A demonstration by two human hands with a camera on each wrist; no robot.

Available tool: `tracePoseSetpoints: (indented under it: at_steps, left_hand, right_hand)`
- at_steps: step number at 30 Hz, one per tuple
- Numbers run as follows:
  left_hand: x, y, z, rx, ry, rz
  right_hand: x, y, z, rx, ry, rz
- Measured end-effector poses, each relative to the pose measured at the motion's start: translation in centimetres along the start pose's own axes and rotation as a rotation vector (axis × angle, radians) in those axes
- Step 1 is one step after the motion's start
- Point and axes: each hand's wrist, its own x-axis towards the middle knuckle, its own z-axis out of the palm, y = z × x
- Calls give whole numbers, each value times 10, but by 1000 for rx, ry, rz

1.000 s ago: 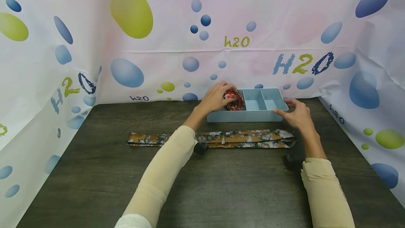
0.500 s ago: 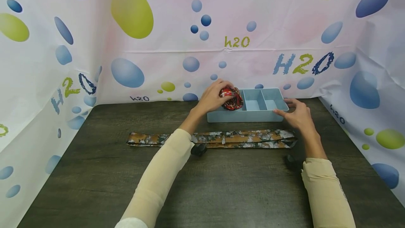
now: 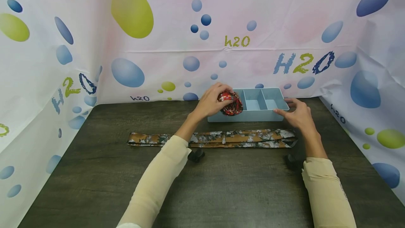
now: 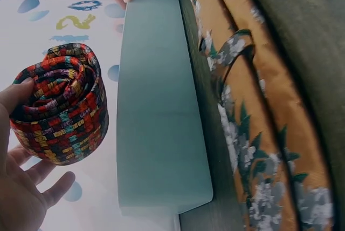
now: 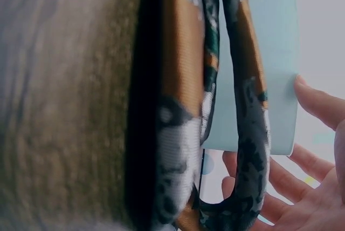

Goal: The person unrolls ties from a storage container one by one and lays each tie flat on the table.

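Observation:
My left hand (image 3: 211,102) grips a rolled-up necktie (image 3: 232,105) with a red, black and yellow check, thumb at its coil. In the left wrist view the rolled necktie (image 4: 64,107) shows raised above the rim of the light blue divided box (image 4: 159,101). In the head view it overlaps the left end of the box (image 3: 253,116). My right hand (image 3: 297,113) holds the box's right end, thumb on the front rim and fingers behind. A second necktie, orange with grey and white flowers (image 3: 243,139), lies folded lengthwise in front of the box.
The dark wooden table (image 3: 246,185) backs onto a white sheet (image 3: 171,27) printed with blue and green bubbles. Two box compartments, a middle one (image 3: 254,100) and a right one (image 3: 272,99), show bare bottoms. Black wrist cameras hang under both forearms.
The left hand has lifted the rolled necktie up out of the box's left part and brought it slightly left and toward me. The right hand stays at the box's end.

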Motion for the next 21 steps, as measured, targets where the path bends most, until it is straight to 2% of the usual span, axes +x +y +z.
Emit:
tracePoseSetpoints:
  at_steps: [13, 21]
  left_hand:
    - [-33, 10, 3, -17, 37, 30]
    - [-54, 17, 0, -37, 53, 3]
  right_hand:
    - [1, 0, 0, -5, 0, -9]
    - [1, 0, 1, -14, -3, -4]
